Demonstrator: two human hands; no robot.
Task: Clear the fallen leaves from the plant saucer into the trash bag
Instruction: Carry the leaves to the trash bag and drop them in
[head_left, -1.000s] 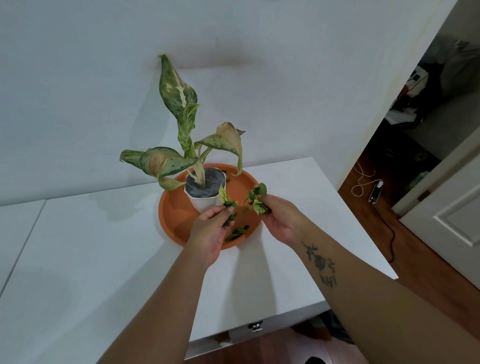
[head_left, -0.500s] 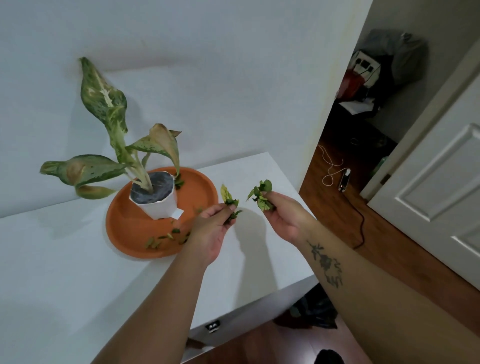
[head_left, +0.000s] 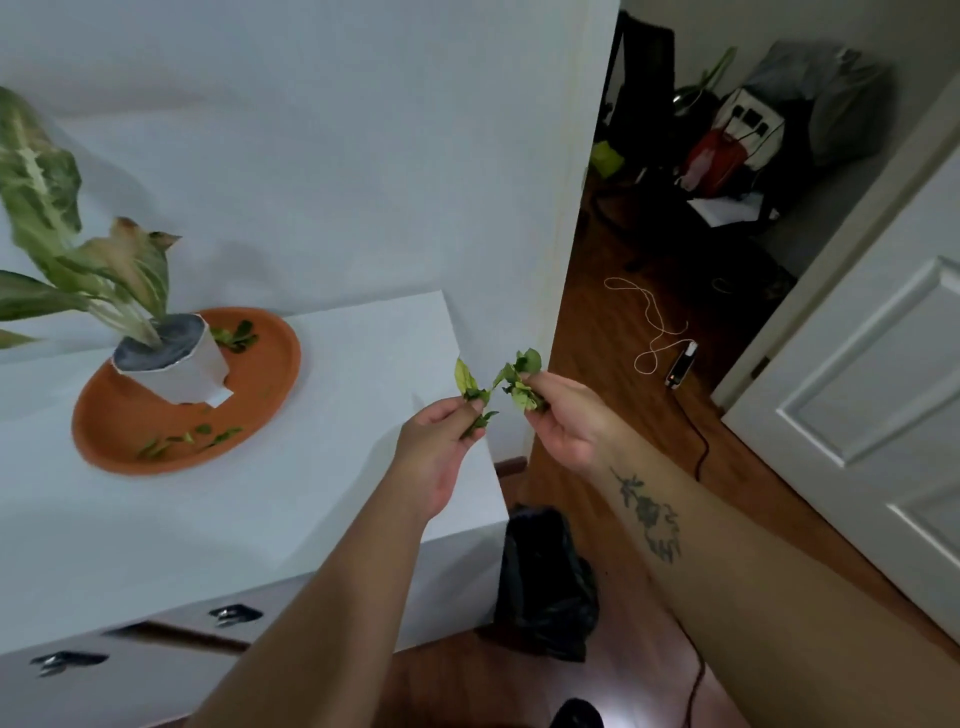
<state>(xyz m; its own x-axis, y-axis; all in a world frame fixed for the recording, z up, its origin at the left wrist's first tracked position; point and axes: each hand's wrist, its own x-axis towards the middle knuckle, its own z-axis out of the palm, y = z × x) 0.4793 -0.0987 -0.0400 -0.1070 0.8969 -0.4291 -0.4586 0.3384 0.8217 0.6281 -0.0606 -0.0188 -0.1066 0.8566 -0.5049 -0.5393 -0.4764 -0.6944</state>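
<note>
An orange saucer (head_left: 270, 364) sits on the white cabinet top at the left, with a white pot (head_left: 176, 369) and its plant on it. Loose green leaves (head_left: 187, 439) lie along the saucer's front rim, and more leaves (head_left: 236, 335) lie behind the pot. My left hand (head_left: 439, 447) pinches a small bunch of leaves (head_left: 470, 389) over the cabinet's right corner. My right hand (head_left: 563, 421) grips another bunch of leaves (head_left: 519, 376) just beyond the cabinet's edge. A black trash bag (head_left: 545, 582) stands on the floor below both hands, against the cabinet's side.
The white cabinet (head_left: 218, 525) has drawers with dark handles (head_left: 234, 614) at the front. A wall corner (head_left: 571, 208) rises behind my hands. On the wooden floor lie a white cord (head_left: 649, 322) and a black cable (head_left: 696, 447). A white door (head_left: 883, 374) stands at the right.
Both hands carried their leaves off the saucer and rightward past the cabinet's corner. My view swung right, bringing the trash bag into sight.
</note>
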